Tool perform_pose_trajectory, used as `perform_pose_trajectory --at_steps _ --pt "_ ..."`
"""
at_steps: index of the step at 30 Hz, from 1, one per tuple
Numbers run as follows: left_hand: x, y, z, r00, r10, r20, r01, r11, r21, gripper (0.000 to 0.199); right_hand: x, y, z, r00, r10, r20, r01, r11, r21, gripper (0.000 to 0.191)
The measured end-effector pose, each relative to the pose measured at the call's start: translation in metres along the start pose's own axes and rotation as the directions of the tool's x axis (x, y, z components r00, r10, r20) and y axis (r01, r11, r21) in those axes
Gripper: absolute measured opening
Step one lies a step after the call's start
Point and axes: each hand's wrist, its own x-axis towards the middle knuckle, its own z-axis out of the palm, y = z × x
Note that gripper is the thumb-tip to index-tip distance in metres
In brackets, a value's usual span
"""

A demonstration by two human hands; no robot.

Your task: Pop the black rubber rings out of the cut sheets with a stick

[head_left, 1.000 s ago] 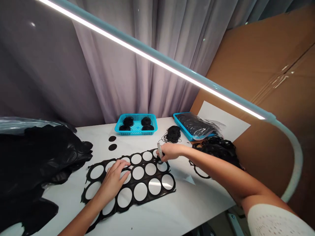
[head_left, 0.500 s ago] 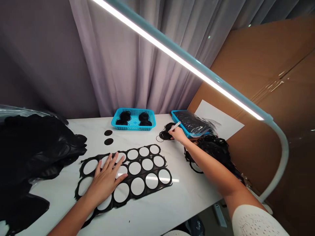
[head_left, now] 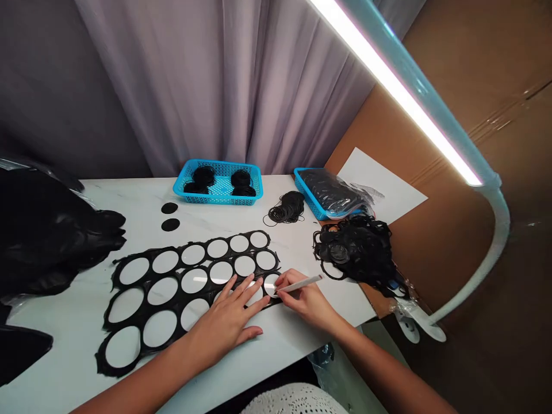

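A black rubbery sheet (head_left: 183,275) with rows of round holes lies flat on the white table. My left hand (head_left: 235,310) rests on its lower right part, fingers spread, covering some of the holes. Just to the right, my right hand (head_left: 304,296) pinches a slim white pen-shaped tool (head_left: 307,282). The tool's tip points down at the rim of the hole in the sheet's lower right corner. Whether the tip grips any black material is too small to tell. Behind the sheet is a pile of thin black rings (head_left: 288,207).
A blue basket (head_left: 218,198) holds several black ring bundles. Another blue basket (head_left: 311,197) carries a clear bag of black pieces. Two black discs (head_left: 169,216) lie left; black scraps (head_left: 356,250) are heaped right. Black sheets (head_left: 47,230) fill the left side. A lamp (head_left: 495,241) arches overhead.
My right hand has come back from the ring pile to the sheet's lower right corner with the tool. My left hand has slid right along the sheet. The view has shifted.
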Motion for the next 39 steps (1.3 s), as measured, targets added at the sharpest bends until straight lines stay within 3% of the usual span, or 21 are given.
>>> perform_pose_trajectory --at_steps 13,17,21,23,24,26,28,30,33,36,39 --pt "-0.002 -0.002 0.005 1.000 0.005 -0.011 -0.005 1.000 -0.002 0.057 -0.006 0.007 0.009 1.000 -0.009 -0.021 0.009 1.000 -0.020 0.016" --pt "0.000 0.000 0.003 1.000 0.000 0.010 0.000 1.000 0.004 0.059 -0.011 0.007 0.019 0.995 -0.094 -0.021 0.090 0.985 -0.145 0.013" --pt "-0.002 -0.001 0.005 1.000 -0.010 -0.020 0.009 1.000 -0.014 0.058 -0.010 0.010 0.012 0.969 -0.240 0.066 0.246 0.881 -0.404 0.012" --pt "-0.004 -0.002 0.006 1.000 -0.014 -0.011 0.014 1.000 -0.007 0.058 0.000 0.017 -0.009 0.976 -0.214 -0.038 0.161 0.827 -0.538 0.011" --pt "-0.005 -0.002 0.005 1.000 -0.013 -0.003 0.013 1.000 -0.004 0.058 0.008 0.021 -0.023 0.971 -0.183 -0.155 0.059 0.808 -0.586 0.012" --pt "-0.006 -0.002 0.002 1.000 -0.007 0.008 0.007 1.000 -0.008 0.059 0.024 0.029 -0.050 0.901 -0.119 -0.416 -0.168 0.791 -0.589 0.015" --pt "-0.004 -0.001 -0.002 1.000 0.006 0.001 -0.006 1.000 -0.021 0.058 0.040 0.033 -0.065 0.867 -0.056 -0.495 -0.220 0.849 -0.481 0.014" --pt "0.002 -0.001 -0.007 1.000 -0.004 -0.017 0.004 1.000 -0.022 0.055 0.051 0.030 -0.062 0.917 0.020 -0.398 -0.153 0.940 -0.304 0.014" --pt "0.016 -0.006 -0.007 0.993 -0.096 -0.062 0.097 0.995 0.016 0.053 0.059 0.021 -0.037 0.986 0.090 -0.142 -0.094 0.995 -0.021 0.015" --pt "0.024 -0.014 -0.001 0.986 -0.147 -0.085 0.152 0.987 0.057 0.052 0.061 0.013 -0.013 0.995 0.098 0.003 -0.098 0.990 0.098 0.012" --pt "0.024 -0.018 0.005 0.986 -0.143 -0.083 0.147 0.988 0.052 0.050 0.062 0.013 -0.005 0.995 0.097 0.038 -0.100 0.988 0.121 0.012"
